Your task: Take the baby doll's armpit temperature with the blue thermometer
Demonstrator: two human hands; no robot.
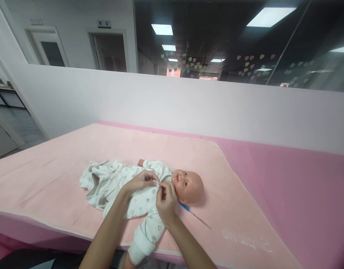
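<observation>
A baby doll (189,185) lies on its back on a pale pink blanket (62,164), head to the right, dressed in a white printed romper (116,181). My left hand (140,181) and my right hand (166,200) meet at the doll's chest just below the chin. Both pinch the romper's front edge near the collar, fingers closed on the fabric. One doll arm points toward the wall, the other sleeve hangs toward me over the blanket's near edge.
A thin blue-handled stick, perhaps a thermometer (194,213), lies on the blanket beside the doll's head. The blanket covers a darker pink table (301,186) against a white partition wall (189,104). Glass panels and doorways stand behind.
</observation>
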